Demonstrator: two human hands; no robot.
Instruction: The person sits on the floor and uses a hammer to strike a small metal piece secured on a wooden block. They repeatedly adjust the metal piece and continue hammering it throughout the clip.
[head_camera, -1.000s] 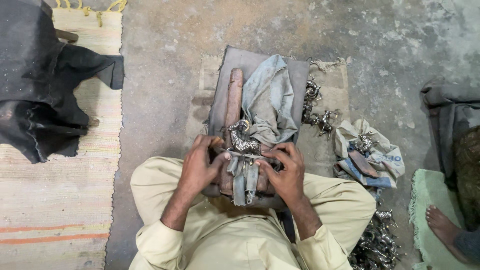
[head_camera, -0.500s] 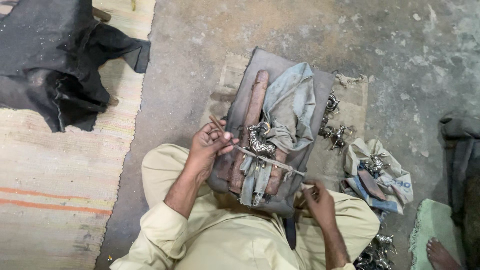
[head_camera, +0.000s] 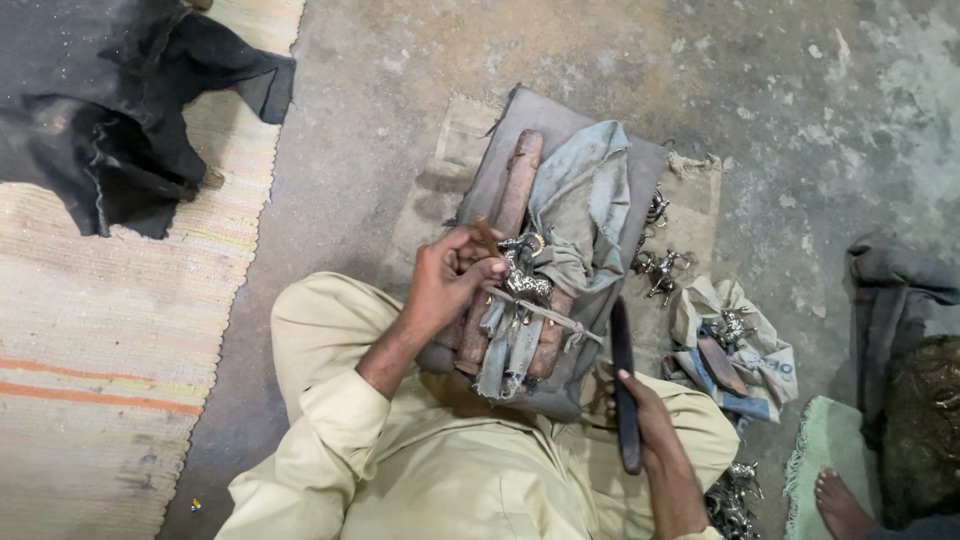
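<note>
Now, left hand (head_camera: 450, 275): grip is pinching a small silver metal figure (head_camera: 520, 270) near the middle of the frame, fingers pressed together on it.
Figure place: it sits on a wooden block (head_camera: 510, 215) that is wrapped by a grey-blue cloth (head_camera: 585, 200), all resting on the person's lap over a dark pad (head_camera: 500, 150).
Right hand (head_camera: 645, 425): grip is closed around a dark flat tool (head_camera: 622, 385), like a file, in the lower right of the frame, apart from the figure.
Nearby: more small silver figures (head_camera: 662, 268) lie on the floor (head_camera: 400, 80) right of the block; a cloth bundle (head_camera: 745, 340) holds others.
Doing it well: probably the left fingers should press the figure firm against the wood, so it does not slip when the tool comes to it.
Others: a bare foot (head_camera: 840, 500) of another person is at the lower right corner.
</note>
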